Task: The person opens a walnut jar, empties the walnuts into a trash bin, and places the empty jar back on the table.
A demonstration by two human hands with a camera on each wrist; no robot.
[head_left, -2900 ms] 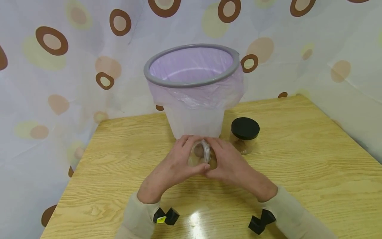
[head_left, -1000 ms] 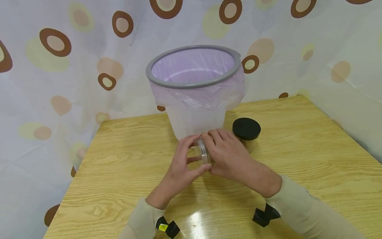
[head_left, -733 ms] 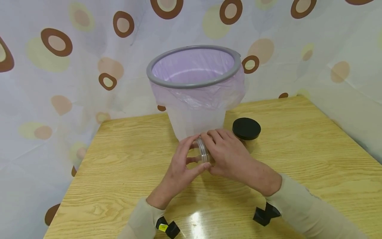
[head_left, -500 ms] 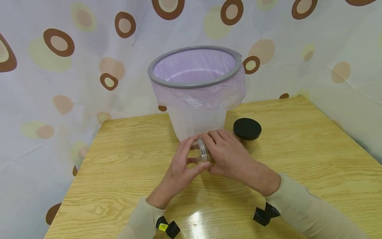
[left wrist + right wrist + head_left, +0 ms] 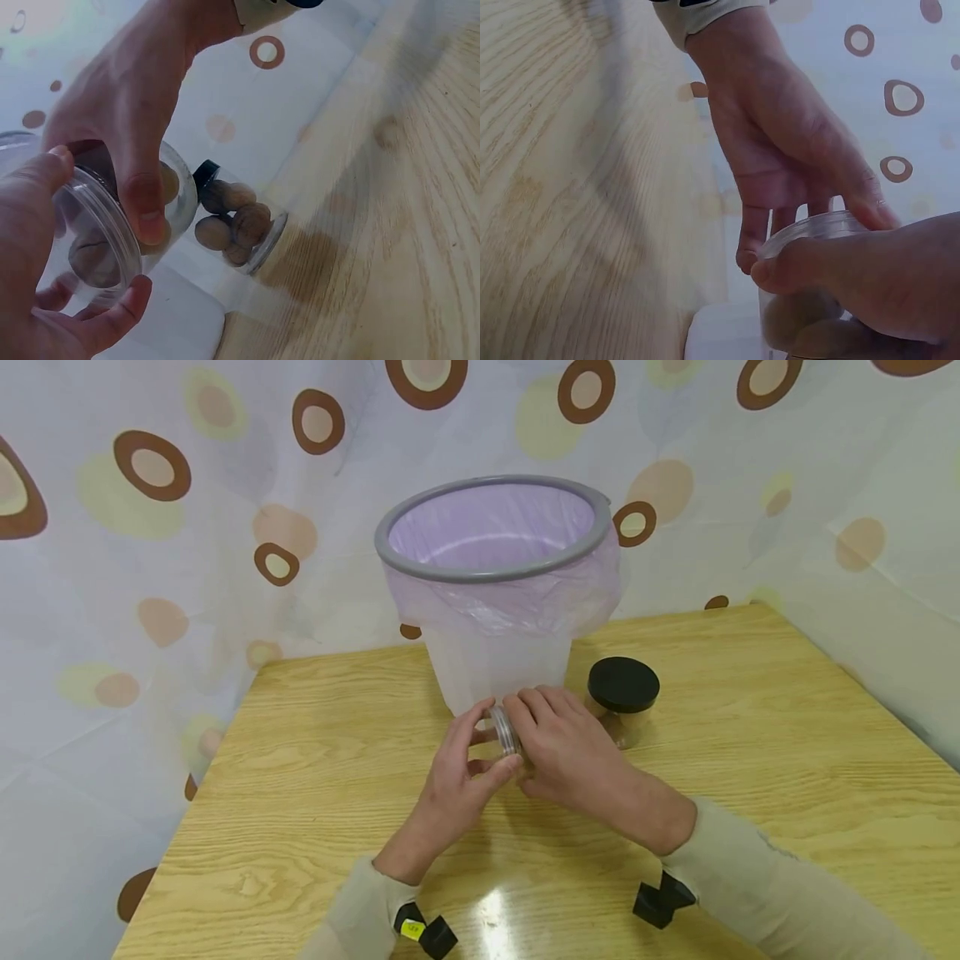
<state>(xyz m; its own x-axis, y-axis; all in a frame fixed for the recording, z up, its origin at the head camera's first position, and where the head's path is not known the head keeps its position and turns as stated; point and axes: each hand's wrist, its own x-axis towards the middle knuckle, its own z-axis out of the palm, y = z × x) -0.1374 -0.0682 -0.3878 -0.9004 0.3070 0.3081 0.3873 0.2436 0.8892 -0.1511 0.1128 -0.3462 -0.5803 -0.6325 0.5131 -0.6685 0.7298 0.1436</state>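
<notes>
A clear jar (image 5: 166, 214) with walnuts inside lies tilted on its side between both hands, near the bin's foot in the head view. My left hand (image 5: 453, 777) curls its fingers and thumb round the ridged clear end (image 5: 503, 732) of the jar. From the other side my right hand (image 5: 573, 747) grips the jar's body, its back covering most of it in the head view. In the right wrist view, walnuts (image 5: 799, 319) show through the wall under the right thumb. A second clear jar (image 5: 626, 727) of walnuts, with a black lid (image 5: 623, 684), stands just right of the right hand.
Behind the hands stands a whitish bin (image 5: 498, 664) with a grey rim (image 5: 480, 575) and a pale purple liner (image 5: 495, 531). All sits on a wood-grain table (image 5: 315, 827), with a patterned cloth (image 5: 187, 568) hanging at the back and sides.
Over nearly three seconds my right hand has turned over the jar's body, and its back now faces up. In the last half second both hands have shifted slightly left with the jar.
</notes>
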